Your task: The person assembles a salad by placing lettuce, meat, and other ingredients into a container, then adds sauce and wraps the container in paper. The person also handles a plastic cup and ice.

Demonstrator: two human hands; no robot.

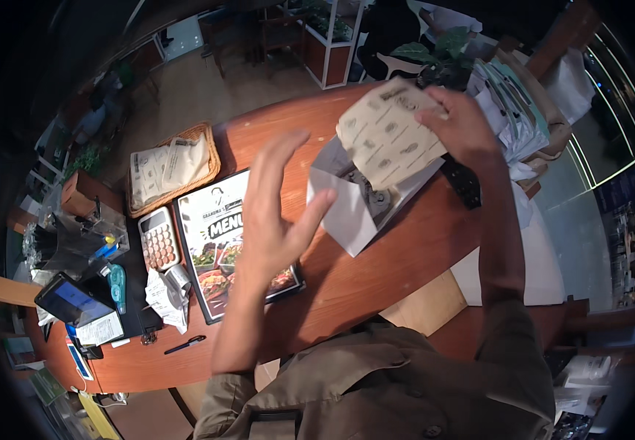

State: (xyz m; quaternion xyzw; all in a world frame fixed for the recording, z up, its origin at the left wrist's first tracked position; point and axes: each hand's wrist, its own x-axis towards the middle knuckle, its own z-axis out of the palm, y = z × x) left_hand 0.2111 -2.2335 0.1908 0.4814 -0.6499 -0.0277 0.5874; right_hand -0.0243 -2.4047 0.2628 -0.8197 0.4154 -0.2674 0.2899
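Note:
My right hand [464,125] pinches the upper corner of a tan printed paper sheet [387,139] and holds it over an open white cardboard box [347,209] on the curved wooden counter [405,257]. More printed paper lines the inside of the box. My left hand [277,213] hovers just left of the box with fingers spread, its fingertips close to the box's front flap, holding nothing.
A laminated menu [218,249] lies under my left hand. Further left are a calculator [158,238], a wicker basket of paper packets [170,169], crumpled receipts [165,297], a pen [185,344] and a small tablet [74,301]. A stack of folded papers and bags [519,103] stands at right.

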